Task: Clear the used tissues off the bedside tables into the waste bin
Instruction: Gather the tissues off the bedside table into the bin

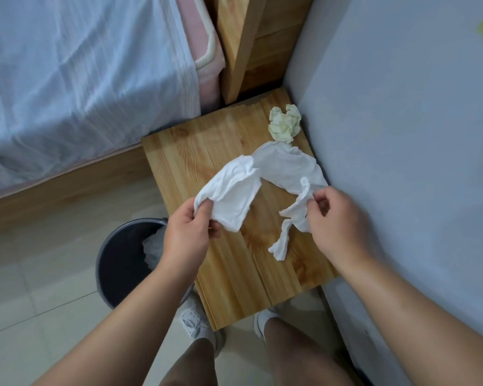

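On the wooden bedside table (234, 274), my left hand (188, 232) pinches a crumpled white tissue (232, 193) at its near corner. My right hand (335, 221) grips a second white tissue (287, 168), whose twisted tail hangs down toward the table. The two tissues touch or overlap in the middle; I cannot tell whether they are joined. A crumpled pale yellow tissue (285, 122) lies at the table's far right corner against the wall. The dark waste bin (117, 263) stands on the floor left of the table, with white tissue inside, partly hidden by my left forearm.
A bed (81, 79) with a pale blue sheet fills the upper left, its wooden headboard (251, 45) behind the table. A pale wall (402, 135) runs along the table's right side. My feet in white shoes stand at the table's near edge on tiled floor.
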